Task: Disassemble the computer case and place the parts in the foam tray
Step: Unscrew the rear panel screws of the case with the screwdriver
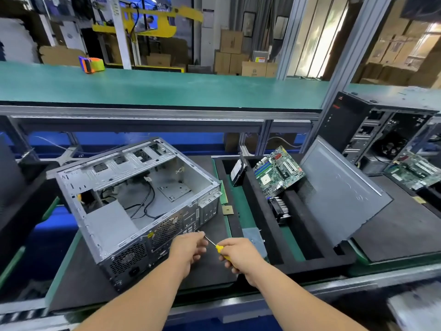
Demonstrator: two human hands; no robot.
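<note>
Right hand [241, 255] grips yellow-handled screwdriver [216, 247]; left hand [189, 247] pinches its shaft near the tip, probably steadying it. Computer case [136, 201] lies open-side up, giving access.

A flat black foam mat [210, 271] bears the open grey metal computer case [133, 201], left of the gripped screwdriver.

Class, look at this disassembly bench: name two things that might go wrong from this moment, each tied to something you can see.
1. The right hand holds the screwdriver while the left hand pinches its tip; a slip might jab the fingers.
2. The motherboard leans tilted in the foam tray rather than lying flat, so it might slide or knock the heatsink below.
</note>
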